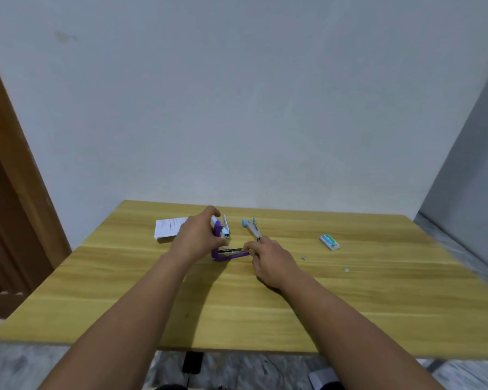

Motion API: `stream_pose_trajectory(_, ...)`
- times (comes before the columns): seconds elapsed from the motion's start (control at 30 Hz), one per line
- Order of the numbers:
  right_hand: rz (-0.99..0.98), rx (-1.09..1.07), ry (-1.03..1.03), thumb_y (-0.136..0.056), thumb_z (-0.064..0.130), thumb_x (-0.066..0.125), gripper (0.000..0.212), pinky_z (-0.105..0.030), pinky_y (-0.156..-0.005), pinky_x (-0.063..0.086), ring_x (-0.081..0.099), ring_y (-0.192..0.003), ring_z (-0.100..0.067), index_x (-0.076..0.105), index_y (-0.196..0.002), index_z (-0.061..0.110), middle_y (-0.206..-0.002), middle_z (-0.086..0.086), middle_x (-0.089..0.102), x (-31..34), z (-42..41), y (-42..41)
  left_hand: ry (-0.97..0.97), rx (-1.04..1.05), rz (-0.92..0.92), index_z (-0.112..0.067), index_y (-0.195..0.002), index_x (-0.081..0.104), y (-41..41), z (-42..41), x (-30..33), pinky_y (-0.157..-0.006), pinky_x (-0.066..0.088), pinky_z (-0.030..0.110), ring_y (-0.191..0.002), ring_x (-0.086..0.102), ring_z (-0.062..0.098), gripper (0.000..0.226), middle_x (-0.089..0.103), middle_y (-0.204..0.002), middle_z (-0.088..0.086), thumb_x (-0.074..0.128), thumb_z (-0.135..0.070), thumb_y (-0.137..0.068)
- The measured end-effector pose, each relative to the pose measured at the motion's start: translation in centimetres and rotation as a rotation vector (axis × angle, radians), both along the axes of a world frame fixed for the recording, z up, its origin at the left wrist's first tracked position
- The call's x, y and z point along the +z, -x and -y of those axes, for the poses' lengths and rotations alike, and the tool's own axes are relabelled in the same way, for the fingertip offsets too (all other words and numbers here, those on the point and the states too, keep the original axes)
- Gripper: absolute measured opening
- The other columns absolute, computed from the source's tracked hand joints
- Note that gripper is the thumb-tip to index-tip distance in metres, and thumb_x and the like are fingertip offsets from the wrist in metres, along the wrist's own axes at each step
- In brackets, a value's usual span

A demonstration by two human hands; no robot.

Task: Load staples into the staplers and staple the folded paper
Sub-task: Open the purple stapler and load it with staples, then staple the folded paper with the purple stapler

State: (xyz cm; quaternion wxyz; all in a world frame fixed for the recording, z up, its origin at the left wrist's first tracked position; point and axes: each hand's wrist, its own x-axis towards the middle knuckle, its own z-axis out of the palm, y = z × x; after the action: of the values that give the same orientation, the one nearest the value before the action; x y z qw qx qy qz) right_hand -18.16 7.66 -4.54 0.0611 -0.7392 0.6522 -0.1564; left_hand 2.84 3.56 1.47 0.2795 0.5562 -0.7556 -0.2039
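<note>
Purple stapler (223, 250) lies hinged open on the tabletop (237, 305); left hand (197, 237) fingers grasp its raised top, right hand (268, 258) fingers pinch the magazine's front end

Both bare forearms reach forward from the bottom edge, converging toward the middle; left hand (199, 235) raised slightly, back of hand to camera, fingers curled over at the top, thumb low, gripping; right hand (271, 256) lower, knuckles up, wrist angled inward, index and thumb drawn together in a pinch at its left tip; the two hands near each other, not touching; right fingertips partly hidden, exact contact unclear
</note>
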Motion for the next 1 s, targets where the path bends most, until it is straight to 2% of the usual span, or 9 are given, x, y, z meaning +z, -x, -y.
stream_pose_trajectory(0.13,-0.002,-0.005,-0.007,-0.105,0.02,0.045,0.039,-0.041,-0.091,0.053,0.053,-0.121,-0.024,0.061,-0.137,0.035,-0.128,-0.003,0.056,0.0,0.1,0.0,0.282,0.028,0.357,-0.027,-0.128,0.064,2.2,-1.2,-2.1,-0.078,0.054,0.035,-0.095,0.068,0.024,0.037,0.075,-0.103,0.001,0.062,-0.047,-0.097)
stream_pose_trajectory(0.27,0.027,-0.005,-0.036,-0.105,0.018,0.045,0.042,-0.039,-0.093,0.051,0.053,-0.119,-0.024,0.062,-0.14,0.034,-0.127,-0.005,0.055,0.3,-0.1,0.2,0.288,-0.061,0.574,-0.027,-0.151,0.043,3.4,-1.3,-3.5,-0.079,0.052,0.039,-0.107,0.064,0.027,0.046,0.067,-0.125,0.003,0.045,-0.036,-0.105)
stream_pose_trajectory(0.43,0.397,-0.067,-0.134,-0.102,0.009,0.049,0.042,-0.027,-0.083,0.047,0.059,-0.099,-0.014,0.073,-0.132,0.026,-0.122,0.001,0.065,0.4,0.0,0.5,0.227,-0.093,0.568,-0.025,-0.163,0.017,2.7,-1.4,-5.4,-0.095,0.048,0.041,-0.122,0.053,0.028,0.069,0.054,-0.143,0.004,0.049,-0.029,-0.101)
stream_pose_trajectory(0.53,0.774,-0.122,-0.188,-0.1,0.006,0.06,0.03,-0.022,-0.075,0.044,0.056,-0.075,-0.004,0.08,-0.12,0.016,-0.086,0.013,0.074,0.6,0.1,0.8,0.218,-0.105,0.534,-0.025,-0.164,0.015,2.4,-1.1,-5.6,-0.1,0.046,0.042,-0.126,0.049,0.028,0.07,0.051,-0.146,0.005,0.049,-0.03,-0.102)
stream_pose_trajectory(0.6,0.866,-0.121,-0.14,-0.098,0.005,0.063,0.031,-0.028,-0.077,0.051,0.061,-0.072,-0.007,0.077,-0.122,0.018,-0.073,0.012,0.073,0.7,0.1,0.9,0.218,-0.125,0.53,-0.025,-0.164,0.016,2.5,-1.0,-5.6,-0.102,0.045,0.041,-0.128,0.048,0.028,0.07,0.05,-0.148,0.004,0.049,-0.028,-0.102)
stream_pose_trajectory(0.7,0.969,-0.165,-0.008,-0.099,0.005,0.061,0.041,-0.042,-0.087,0.06,0.068,-0.079,-0.012,0.067,-0.131,0.03,-0.085,0.003,0.076,1.0,0.0,0.6,0.201,-0.149,0.505,-0.023,-0.162,0.023,2.4,-0.9,-5.4,-0.102,0.046,0.039,-0.127,0.049,0.028,0.067,0.052,-0.146,0.004,0.05,-0.025,-0.101)
stream_pose_trajectory(0.8,0.995,-0.232,0.092,-0.101,0.01,0.064,0.033,-0.043,-0.083,0.061,0.064,-0.082,-0.015,0.069,-0.124,0.033,-0.093,-0.005,0.071,2.0,-0.2,0.3,0.07,-0.102,0.177,-0.024,-0.151,0.047,1.7,-0.7,-4.7,-0.094,0.051,0.034,-0.115,0.06,0.021,0.051,0.065,-0.131,0.001,0.057,-0.024,-0.101)
stream_pose_trajectory(0.9,1.111,-0.24,0.059,-0.102,0.016,0.067,0.029,-0.031,-0.076,0.055,0.063,-0.088,-0.013,0.07,-0.129,0.027,-0.097,-0.003,0.072,3.3,-0.4,0.0,-0.234,-0.039,-0.35,-0.025,-0.124,0.056,1.4,-1.2,-3.7,-0.075,0.055,0.028,-0.093,0.07,0.012,0.03,0.072,-0.11,-0.004,0.069,-0.02,-0.097)
stream_pose_trajectory(1.0,1.278,-0.181,-0.166,-0.099,0.042,0.07,0.03,-0.03,-0.07,0.047,0.065,-0.095,-0.016,0.078,-0.12,0.024,-0.104,0.005,0.077,4.0,-0.5,-1.0,-0.664,-0.095,-1.031,-0.004,-0.123,0.059,2.0,-1.8,-3.1,-0.058,0.056,0.033,-0.07,0.072,0.024,0.031,0.075,-0.099,0.021,0.07,-0.006,-0.094)
